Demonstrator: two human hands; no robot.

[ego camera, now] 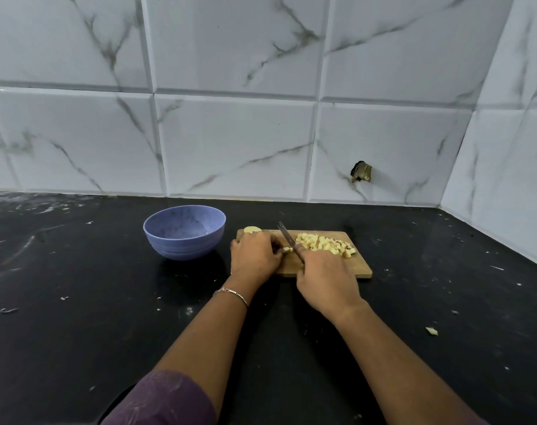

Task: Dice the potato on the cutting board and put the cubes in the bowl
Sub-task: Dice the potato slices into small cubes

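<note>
On the board (338, 269), the left hand (255, 256) pinches a potato piece (287, 249) while the right hand (325, 280) grips the knife (287, 237). Cubes (325, 243) lie near the board's right edge.

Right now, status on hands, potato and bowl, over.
Right hand grips knife, blade at the potato piece. Left hand holds it on cutting board. Cubes piled right of blade; none showing in bowl. Nothing between board and bowl.

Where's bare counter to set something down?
Counter left of the bowl and right of the board, up to the tiled wall, is bare apart from scraps. The board is crowded: cubes on its right half, left hand, right hand and knife over the rest.
</note>
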